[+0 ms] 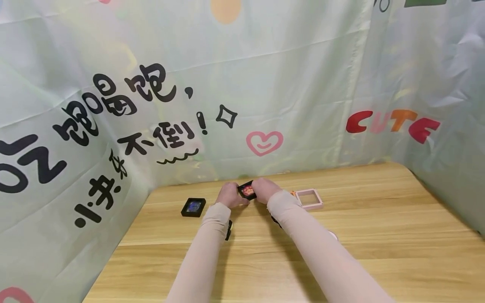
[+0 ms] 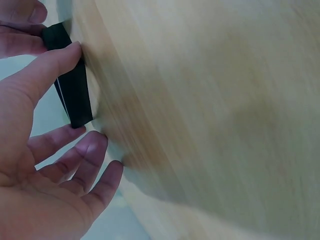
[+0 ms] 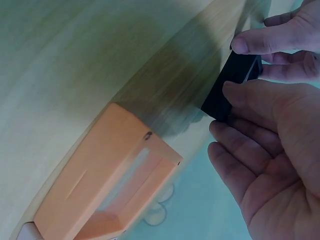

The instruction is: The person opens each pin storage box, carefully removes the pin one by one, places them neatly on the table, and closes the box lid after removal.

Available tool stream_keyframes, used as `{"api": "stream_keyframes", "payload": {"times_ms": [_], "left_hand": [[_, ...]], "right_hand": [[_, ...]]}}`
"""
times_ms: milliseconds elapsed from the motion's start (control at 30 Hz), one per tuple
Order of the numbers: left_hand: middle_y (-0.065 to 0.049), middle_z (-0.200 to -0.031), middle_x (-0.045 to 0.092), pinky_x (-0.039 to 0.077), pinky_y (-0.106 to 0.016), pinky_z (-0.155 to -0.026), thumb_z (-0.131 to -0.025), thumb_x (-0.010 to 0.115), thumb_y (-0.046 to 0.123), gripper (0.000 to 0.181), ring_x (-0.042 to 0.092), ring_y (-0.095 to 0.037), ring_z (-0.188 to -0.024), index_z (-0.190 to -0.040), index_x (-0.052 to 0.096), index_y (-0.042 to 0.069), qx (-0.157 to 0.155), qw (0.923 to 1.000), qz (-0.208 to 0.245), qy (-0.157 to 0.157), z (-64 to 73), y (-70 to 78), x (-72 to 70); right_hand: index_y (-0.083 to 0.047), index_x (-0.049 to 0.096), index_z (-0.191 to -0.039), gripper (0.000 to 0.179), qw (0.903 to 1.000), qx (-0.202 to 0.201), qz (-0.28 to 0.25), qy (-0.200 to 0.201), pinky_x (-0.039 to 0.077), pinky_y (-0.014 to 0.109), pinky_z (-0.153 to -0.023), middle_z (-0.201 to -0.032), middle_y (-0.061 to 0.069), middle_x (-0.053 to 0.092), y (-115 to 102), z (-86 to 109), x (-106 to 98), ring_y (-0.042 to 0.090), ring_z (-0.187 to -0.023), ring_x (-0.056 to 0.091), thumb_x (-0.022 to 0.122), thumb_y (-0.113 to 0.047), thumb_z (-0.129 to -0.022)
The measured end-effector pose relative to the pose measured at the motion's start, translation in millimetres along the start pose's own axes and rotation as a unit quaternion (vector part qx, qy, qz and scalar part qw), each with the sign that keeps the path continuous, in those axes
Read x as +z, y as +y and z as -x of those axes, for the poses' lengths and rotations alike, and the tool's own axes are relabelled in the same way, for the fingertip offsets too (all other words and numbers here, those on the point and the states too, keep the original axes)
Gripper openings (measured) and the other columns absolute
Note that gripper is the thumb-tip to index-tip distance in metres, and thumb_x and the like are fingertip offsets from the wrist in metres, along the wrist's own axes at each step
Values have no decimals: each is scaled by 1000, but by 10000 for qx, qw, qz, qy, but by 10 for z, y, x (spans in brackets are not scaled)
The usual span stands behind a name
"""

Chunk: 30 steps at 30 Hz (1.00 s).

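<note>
Your sleeves point(image 1: 212, 248) hide part of the wooden table point(image 1: 379, 235); your left hand point(image 1: 228, 195) and right hand point(image 1: 265, 189) pinch one black frame point(image 1: 247, 190) together at the far side, before a printed curtain point(image 1: 265, 84).

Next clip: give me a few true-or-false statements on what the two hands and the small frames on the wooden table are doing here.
1. Both hands hold one black frame. True: the left hand and the right hand pinch it between them.
2. A second black frame lies on the table, left of the hands. True.
3. The pink frame is in the right hand. False: it lies on the table beside that hand.
4. The table is bare metal. False: it is light wood.
</note>
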<state>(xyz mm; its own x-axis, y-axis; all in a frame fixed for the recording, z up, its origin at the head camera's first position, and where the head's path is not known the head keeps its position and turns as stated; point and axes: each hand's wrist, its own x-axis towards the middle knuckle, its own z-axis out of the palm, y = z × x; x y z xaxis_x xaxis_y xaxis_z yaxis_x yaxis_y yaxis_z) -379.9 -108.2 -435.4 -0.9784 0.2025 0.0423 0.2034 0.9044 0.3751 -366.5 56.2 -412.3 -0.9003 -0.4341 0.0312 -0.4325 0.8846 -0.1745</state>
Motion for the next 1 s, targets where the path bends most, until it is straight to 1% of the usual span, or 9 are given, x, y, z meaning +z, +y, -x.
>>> {"api": "stream_keyframes", "payload": {"times_ms": [100, 200, 267, 433, 567, 667, 800, 1000], "left_hand": [[-16, -108, 72, 60, -44, -93, -80, 96, 31, 53, 65, -28, -96, -113, 71, -2, -48, 10000, 7, 17, -10, -10, 11], [-16, -105, 72, 60, -43, -91, -80, 96, 31, 52, 64, -27, -92, -111, 72, -3, -47, 10000, -10, 32, -9, -17, 2], [-16, -103, 72, 60, -42, -89, -79, 96, 31, 52, 63, -26, -89, -110, 72, -4, -46, 10000, -20, 24, -5, -17, -15], [-16, -101, 72, 59, -42, -87, -79, 96, 30, 52, 61, -25, -86, -109, 72, -5, -37, 10000, -31, 6, -14, -15, -35], [-17, -100, 72, 60, -43, -87, -78, 97, 29, 53, 62, -26, -85, -110, 72, -6, 15, 10000, -77, 31, -22, -11, -27], [-17, -100, 72, 60, -42, -87, -77, 97, 28, 54, 62, -26, -85, -110, 71, -6, -15, 10000, -87, 25, -20, -1, -24], [-17, -102, 72, 60, -42, -88, -78, 97, 29, 55, 62, -26, -86, -111, 71, -6, -74, 10000, -40, -2, 2, 36, -43], [-18, -105, 71, 60, -44, -92, -80, 96, 27, 50, 63, -27, -91, -109, 70, -6, -88, 9999, 36, -75, 58, 83, -56]], "right_hand": [[0, 74, -102, 13, 10000, 10, 69, 53, 65, 43, -87, -102, 19, 78, -14, -3, 15, 29, -90, 74, 77, 6, -90], [1, 74, -101, 12, 9998, -29, 164, 96, 65, 43, -87, -101, 19, 78, -29, -9, 26, 30, -90, 75, 78, 5, -90], [1, 74, -103, 13, 9997, -53, 217, 54, 66, 43, -89, -103, 19, 78, -36, -19, 30, 30, -93, 75, 79, 3, -91], [2, 74, -104, 13, 9998, -35, 168, -36, 65, 43, -91, -105, 19, 78, -55, -36, 22, 32, -96, 76, 78, 2, -92], [2, 75, -101, 11, 9999, -23, 108, 46, 66, 45, -90, -102, 20, 78, -74, -15, 6, 33, -95, 76, 78, 5, -91], [3, 75, -99, 10, 9999, -52, 93, 133, 66, 46, -90, -101, 20, 78, -85, 6, -1, 34, -94, 77, 77, 8, -90], [3, 75, -98, 9, 9998, -25, 134, 149, 66, 46, -91, -102, 21, 78, -89, 22, -10, 34, -96, 77, 77, 8, -91], [0, 76, -103, 11, 9995, 178, 257, -73, 67, 44, -92, -105, 19, 79, -116, 37, -23, 32, -97, 78, 79, 1, -92]]}}
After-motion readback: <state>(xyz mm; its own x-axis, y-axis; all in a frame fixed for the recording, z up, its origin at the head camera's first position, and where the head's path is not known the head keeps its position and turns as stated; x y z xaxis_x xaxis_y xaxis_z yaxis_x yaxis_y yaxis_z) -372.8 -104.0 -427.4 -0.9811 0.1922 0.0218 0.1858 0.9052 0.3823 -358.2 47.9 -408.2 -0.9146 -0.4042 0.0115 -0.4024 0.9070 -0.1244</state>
